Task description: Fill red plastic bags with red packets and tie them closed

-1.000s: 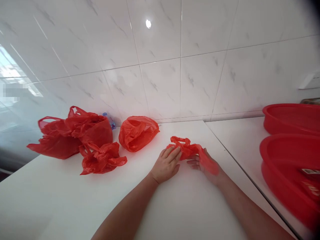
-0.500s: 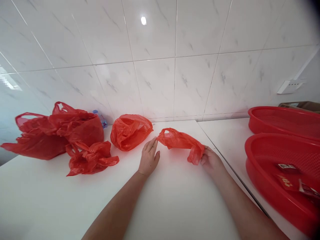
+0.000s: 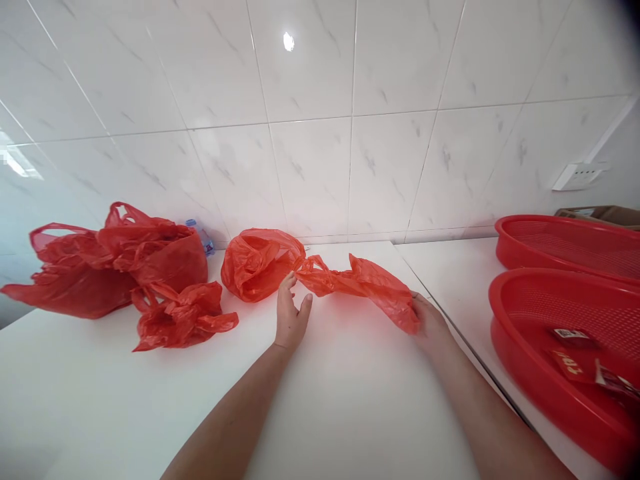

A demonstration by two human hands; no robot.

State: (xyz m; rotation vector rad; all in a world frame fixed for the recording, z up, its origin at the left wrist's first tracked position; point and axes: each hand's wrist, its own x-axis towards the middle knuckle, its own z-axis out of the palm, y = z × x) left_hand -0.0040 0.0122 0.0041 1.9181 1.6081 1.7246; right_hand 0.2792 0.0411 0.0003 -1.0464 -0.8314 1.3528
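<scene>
A thin red plastic bag point(image 3: 373, 283) is stretched sideways above the white table between my two hands. My left hand point(image 3: 291, 313) has the bag's handle end at its fingertips, apparently caught between the fingers, while the thumb stands apart. At the other end, my right hand point(image 3: 429, 320) grips the bag, its fingers partly hidden by the crumpled film. Just behind my left hand lies a puffed-up red plastic bag point(image 3: 260, 263). Further left is a crumpled red plastic bag point(image 3: 183, 317) with its handles up.
Fuller red bags point(image 3: 155, 250) stand at the back left, with a clear bottle point(image 3: 203, 237) behind them. On the right are two red plastic baskets point(image 3: 515, 320), the nearer holding several packets point(image 3: 575, 337). A tiled wall point(image 3: 320, 173) closes off the back of the white table point(image 3: 350, 400).
My left hand has moved slightly left with the bag's end, and the bag is drawn out longer. Its right part has opened out flatter by my right hand.
</scene>
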